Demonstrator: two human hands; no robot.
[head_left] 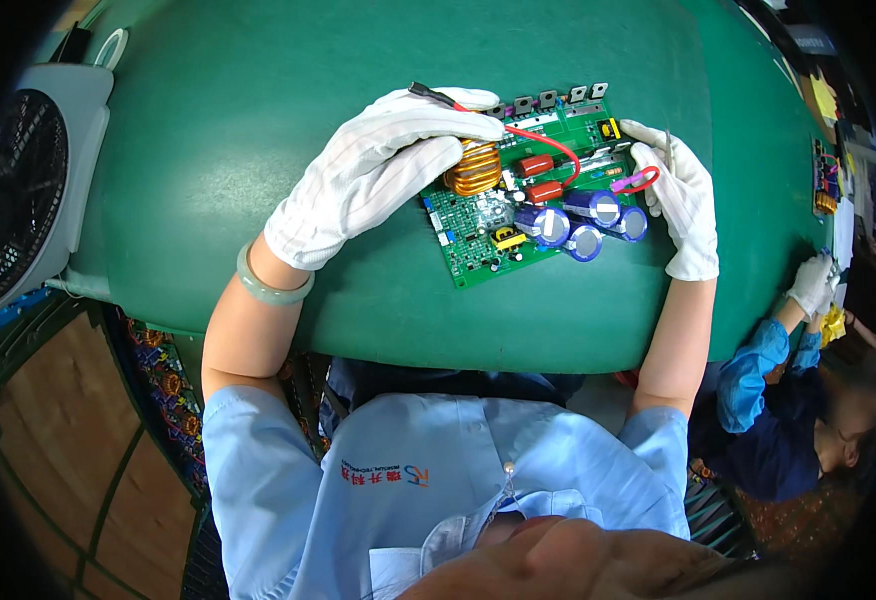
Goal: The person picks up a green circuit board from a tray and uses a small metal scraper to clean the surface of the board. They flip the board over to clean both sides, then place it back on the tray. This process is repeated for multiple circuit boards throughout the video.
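Note:
A green circuit board [473, 262] lies tilted over the table's green top, between my two white-gloved hands. My left hand [373, 165] is closed on its upper left part, with fingers against the copper-wound coil [474, 168]. A red wire [558, 143] passes between those fingers, and its black-sleeved end [428, 93] sticks out above them. My right hand [683, 195] grips the board's right edge with bent fingers, close to a short red wire loop with a purple sleeve [626, 184]. Blue capacitors [584, 242] stand at the board's near right. The undersides of both grips are hidden.
A grey fan [18, 190] stands at the left. Many boards with coils [168, 385] fill a container below the table's left edge. On the right, a co-worker's gloved hand [811, 285] works near another board [825, 185].

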